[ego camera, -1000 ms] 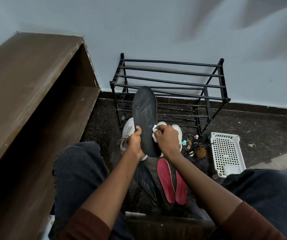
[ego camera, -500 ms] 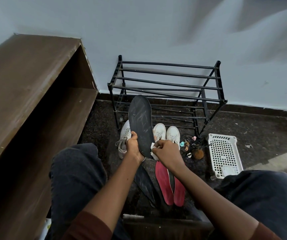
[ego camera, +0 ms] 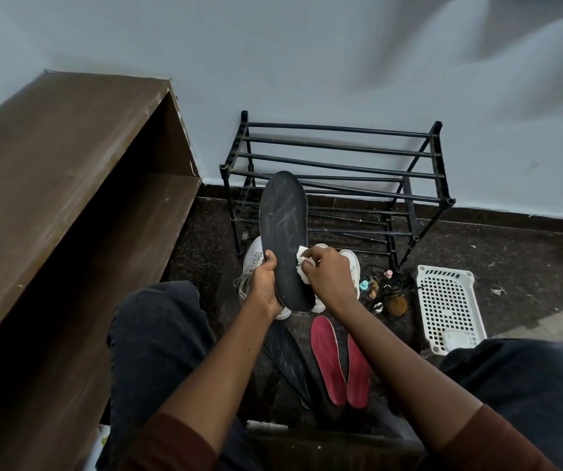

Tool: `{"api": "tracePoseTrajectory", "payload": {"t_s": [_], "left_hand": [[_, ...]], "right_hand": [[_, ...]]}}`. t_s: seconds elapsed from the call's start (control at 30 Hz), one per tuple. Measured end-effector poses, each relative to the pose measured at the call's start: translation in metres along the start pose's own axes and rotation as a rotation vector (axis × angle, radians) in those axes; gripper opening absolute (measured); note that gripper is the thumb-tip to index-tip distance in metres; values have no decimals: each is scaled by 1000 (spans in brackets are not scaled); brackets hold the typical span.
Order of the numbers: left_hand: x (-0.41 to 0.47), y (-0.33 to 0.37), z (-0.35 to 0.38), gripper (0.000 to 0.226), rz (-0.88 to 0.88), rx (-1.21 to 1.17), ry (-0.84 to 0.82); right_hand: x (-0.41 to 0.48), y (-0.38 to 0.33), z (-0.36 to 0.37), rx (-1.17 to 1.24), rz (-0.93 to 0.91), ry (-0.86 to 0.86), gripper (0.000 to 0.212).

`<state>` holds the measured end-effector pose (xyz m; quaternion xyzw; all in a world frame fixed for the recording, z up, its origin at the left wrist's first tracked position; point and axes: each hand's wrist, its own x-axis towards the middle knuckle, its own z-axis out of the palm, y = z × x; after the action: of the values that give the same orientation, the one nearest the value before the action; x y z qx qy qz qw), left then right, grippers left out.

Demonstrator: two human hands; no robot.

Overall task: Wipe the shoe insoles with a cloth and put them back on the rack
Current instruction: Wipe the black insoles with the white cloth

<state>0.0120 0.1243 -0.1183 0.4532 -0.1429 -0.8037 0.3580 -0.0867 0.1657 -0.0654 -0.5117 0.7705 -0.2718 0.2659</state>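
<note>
Head camera: a seated person's left hand [ego camera: 266, 283] grips the heel end of a black insole [ego camera: 283, 226], held upright before the rack [ego camera: 338, 149], while the right hand [ego camera: 329, 277] pinches a white cloth [ego camera: 302, 263] against its edge. Gripped only low down, the flexible insole may bend away under the rubbing or slip to the gritty floor [ego camera: 511, 253] — and pick up dirt; the small cloth could drop too. A second black insole [ego camera: 287, 358] and two red insoles [ego camera: 327, 358] lie on the floor. A white basket [ego camera: 443, 270] beside the rack holds one small pale item — unidentifiable.
</note>
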Motion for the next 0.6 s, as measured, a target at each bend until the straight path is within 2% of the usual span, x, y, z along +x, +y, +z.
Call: {"api": "tracePoseTrajectory", "payload": {"t_s": [0.23,0.4,0.43,0.5,0.53,0.6], "left_hand": [[7,-2,-5,54,34,0,65],[5,2,-8,59,-3,-54,22],[5,4,-9,59,-10,-50,9],[5,6,-9,58,-28,-11,-20],[4,7,-9,57,-35,1,-45],[0,7,-6,59,-48,-4,-92]], "right_hand": [[-30,10,-4,6,80,-175,13],[-21,3,-31,15,103,-387,12],[-19,0,-35,58,96,-353,11],[-14,-6,-36,130,51,-172,12],[-11,-8,-33,94,-6,-80,12],[-7,-9,-19,-69,-145,-2,21]]}}
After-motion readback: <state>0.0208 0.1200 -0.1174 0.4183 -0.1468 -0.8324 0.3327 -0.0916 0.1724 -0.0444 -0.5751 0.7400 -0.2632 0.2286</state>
